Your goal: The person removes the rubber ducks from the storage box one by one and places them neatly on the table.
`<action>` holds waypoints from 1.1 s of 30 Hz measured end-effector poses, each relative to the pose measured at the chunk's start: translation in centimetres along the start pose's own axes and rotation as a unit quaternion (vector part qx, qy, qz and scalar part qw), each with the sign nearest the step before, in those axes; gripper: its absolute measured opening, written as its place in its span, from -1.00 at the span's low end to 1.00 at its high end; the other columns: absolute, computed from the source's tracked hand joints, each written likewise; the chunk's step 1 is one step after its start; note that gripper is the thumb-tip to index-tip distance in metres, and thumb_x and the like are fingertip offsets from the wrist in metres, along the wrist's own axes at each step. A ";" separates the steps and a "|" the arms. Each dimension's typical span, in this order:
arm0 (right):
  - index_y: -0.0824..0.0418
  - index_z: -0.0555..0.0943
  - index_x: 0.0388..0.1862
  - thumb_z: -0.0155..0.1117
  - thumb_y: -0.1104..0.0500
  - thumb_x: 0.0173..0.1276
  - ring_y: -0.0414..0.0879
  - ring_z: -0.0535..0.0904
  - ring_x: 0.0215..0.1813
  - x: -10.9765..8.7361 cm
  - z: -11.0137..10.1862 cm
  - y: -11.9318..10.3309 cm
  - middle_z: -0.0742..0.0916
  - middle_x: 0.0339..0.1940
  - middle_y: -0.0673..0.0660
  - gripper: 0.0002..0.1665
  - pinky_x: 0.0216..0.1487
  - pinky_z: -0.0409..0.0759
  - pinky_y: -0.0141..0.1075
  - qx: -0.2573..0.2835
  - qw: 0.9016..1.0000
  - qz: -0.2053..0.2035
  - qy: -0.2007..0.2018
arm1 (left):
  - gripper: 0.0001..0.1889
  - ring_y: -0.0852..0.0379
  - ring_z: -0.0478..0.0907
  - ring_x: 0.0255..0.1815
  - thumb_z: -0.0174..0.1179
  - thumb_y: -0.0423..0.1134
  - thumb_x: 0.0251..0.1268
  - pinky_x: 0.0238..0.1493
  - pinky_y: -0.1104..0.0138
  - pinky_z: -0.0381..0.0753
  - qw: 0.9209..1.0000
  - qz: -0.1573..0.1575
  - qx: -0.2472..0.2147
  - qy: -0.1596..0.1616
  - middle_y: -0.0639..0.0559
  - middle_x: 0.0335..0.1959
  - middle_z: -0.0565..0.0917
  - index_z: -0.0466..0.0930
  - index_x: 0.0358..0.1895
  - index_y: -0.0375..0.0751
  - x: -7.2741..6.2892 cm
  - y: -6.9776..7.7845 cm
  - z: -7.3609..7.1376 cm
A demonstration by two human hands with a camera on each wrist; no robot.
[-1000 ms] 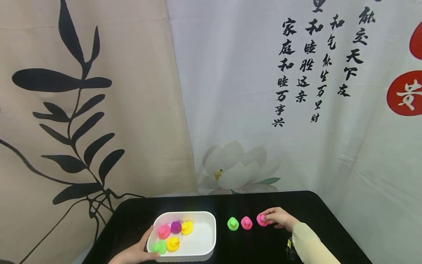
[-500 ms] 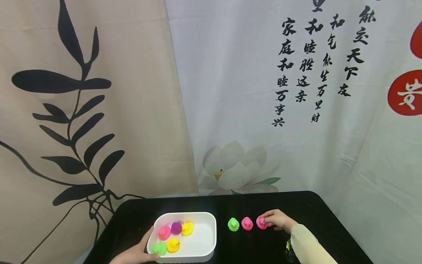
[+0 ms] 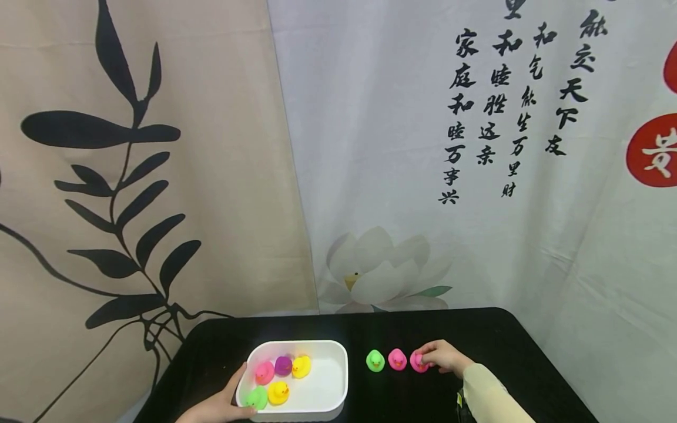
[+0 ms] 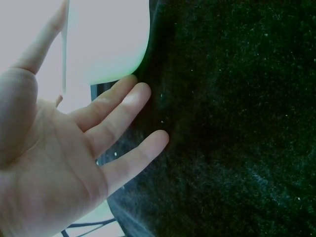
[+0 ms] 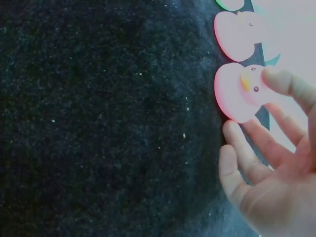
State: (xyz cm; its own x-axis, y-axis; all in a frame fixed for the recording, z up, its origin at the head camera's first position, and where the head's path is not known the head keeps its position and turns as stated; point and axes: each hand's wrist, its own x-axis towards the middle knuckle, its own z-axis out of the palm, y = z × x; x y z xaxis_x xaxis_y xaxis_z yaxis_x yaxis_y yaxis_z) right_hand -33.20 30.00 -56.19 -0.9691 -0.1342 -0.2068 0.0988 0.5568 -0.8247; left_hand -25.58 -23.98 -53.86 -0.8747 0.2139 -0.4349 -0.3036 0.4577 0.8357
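Note:
My left hand (image 3: 219, 404) rests against the left end of a white plastic box (image 3: 327, 379), its thumb along the near side and its fingers at the left wall. In the left wrist view the fingers (image 4: 116, 118) are fairly straight and spread. Inside the box sit a pink rubber duck (image 3: 264, 372), a purple duck (image 3: 283, 366), a green duck (image 3: 256, 398) and two yellow ducks (image 3: 278, 392). To the right, my right hand (image 3: 448, 357) pinches a pink rubber duck (image 5: 229, 94) between thumb and fingers, at the right end of a row.
A green duck (image 3: 375, 361) and another pink duck (image 3: 398, 359) stand in the row left of the held one. All are on a black cloth-covered table (image 3: 391, 399). Behind it hangs a printed curtain (image 3: 370, 147). A small black object (image 3: 463, 408) lies beside the right sleeve.
My right hand has shifted slightly left with the pink duck, closing the gap to the other pink duck. The left hand and the box have stayed in place.

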 end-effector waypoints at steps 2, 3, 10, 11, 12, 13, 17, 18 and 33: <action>0.28 0.70 -0.12 0.32 0.23 0.17 -0.02 0.49 -0.24 0.0 0.0 0.0 0.67 -0.32 0.05 -0.72 -0.32 0.52 -0.06 -0.006 1.000 -0.002 0.003 | 0.14 -0.31 0.35 0.01 0.36 -0.05 0.17 -0.05 0.10 0.65 1.000 0.000 0.001 0.003 -0.59 0.30 -0.05 -0.42 0.50 -0.20 0.0 0.0 0.1; 0.27 0.71 -0.13 0.32 0.23 0.16 -0.01 0.50 -0.23 0.0 0.1 0.0 0.67 -0.31 0.06 -0.72 -0.32 0.53 -0.05 -0.009 1.000 -0.001 0.008 | 0.14 -0.30 0.35 0.01 0.36 -0.04 0.16 -0.06 0.10 0.66 1.000 0.000 0.003 0.005 -0.59 0.30 -0.04 -0.42 0.50 -0.20 -0.1 0.0 0.1; 0.27 0.71 -0.09 0.29 0.23 0.19 0.19 0.56 0.04 -0.4 0.1 -0.5 0.70 -0.04 0.23 -0.71 -0.18 0.53 0.17 -0.007 0.999 0.004 0.034 | 0.13 -0.28 0.37 0.00 0.35 -0.05 0.18 -0.06 0.10 0.66 1.000 0.010 0.006 0.000 -0.58 0.30 -0.02 -0.43 0.50 -0.21 0.0 -0.2 0.2; 0.28 0.70 -0.08 0.29 0.23 0.19 0.19 0.56 0.03 -0.5 0.1 -0.6 0.69 -0.03 0.24 -0.69 -0.18 0.53 0.16 0.000 0.999 0.010 0.038 | 0.13 -0.27 0.38 0.00 0.35 -0.05 0.18 -0.06 0.09 0.66 1.000 0.011 0.006 -0.001 -0.58 0.29 -0.01 -0.43 0.50 -0.22 0.0 -0.2 0.2; 0.28 0.70 -0.06 0.29 0.23 0.19 0.17 0.55 0.01 -0.7 0.1 -0.7 0.69 -0.03 0.24 -0.68 -0.18 0.53 0.15 0.009 0.999 0.016 0.043 | 0.13 -0.26 0.38 -0.01 0.34 -0.04 0.18 -0.06 0.09 0.66 1.000 0.012 0.005 -0.002 -0.58 0.29 -0.01 -0.43 0.50 -0.22 0.0 -0.2 0.2; 0.28 0.69 -0.05 0.28 0.22 0.20 0.16 0.55 -0.01 -0.8 0.1 -0.8 0.69 -0.03 0.23 -0.67 -0.19 0.53 0.12 0.018 0.998 0.021 0.048 | 0.13 -0.26 0.39 -0.01 0.34 -0.04 0.19 -0.06 0.09 0.66 1.000 0.011 0.004 -0.004 -0.58 0.29 0.00 -0.44 0.50 -0.22 0.0 -0.3 0.2; 0.33 0.65 0.02 0.23 0.21 0.25 0.10 0.50 -0.09 -0.9 0.0 -1.2 0.69 -0.10 0.19 -0.63 -0.20 0.53 0.02 0.055 0.996 0.031 0.067 | 0.15 -0.23 0.42 -0.04 0.35 -0.02 0.17 -0.08 0.10 0.67 1.000 0.004 0.005 -0.002 -0.58 0.26 0.06 -0.44 0.50 -0.21 -0.1 -0.3 0.3; 0.33 0.64 0.03 0.21 0.20 0.27 0.10 0.50 -0.08 -0.9 -0.1 -1.2 0.69 -0.10 0.18 -0.63 -0.19 0.53 0.01 0.063 0.995 0.030 0.071 | 0.15 -0.22 0.43 -0.05 0.35 -0.01 0.17 -0.08 0.10 0.67 1.000 0.004 0.007 -0.001 -0.58 0.25 0.07 -0.44 0.50 -0.21 -0.1 -0.3 0.3; 0.27 0.65 0.02 0.20 0.16 0.37 0.11 0.55 -0.07 0.1 0.1 -5.1 0.70 -0.06 0.16 -0.69 -0.04 0.54 0.14 0.084 0.994 -0.020 0.066 | 0.14 -0.28 0.38 -0.01 0.37 -0.05 0.17 -0.07 0.10 0.66 1.000 0.009 -0.017 -0.003 -0.58 0.29 -0.02 -0.41 0.50 -0.21 -0.4 0.0 0.1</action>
State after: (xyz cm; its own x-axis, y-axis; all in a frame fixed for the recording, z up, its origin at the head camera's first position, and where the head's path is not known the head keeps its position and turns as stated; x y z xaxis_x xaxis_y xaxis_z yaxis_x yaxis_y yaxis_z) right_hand -33.77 27.13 -52.06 -0.9930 -0.0392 -0.1112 0.0858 0.4064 -0.9096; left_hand -25.23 -23.98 -53.69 -0.8778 0.2263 -0.4221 -0.3015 0.4236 0.8542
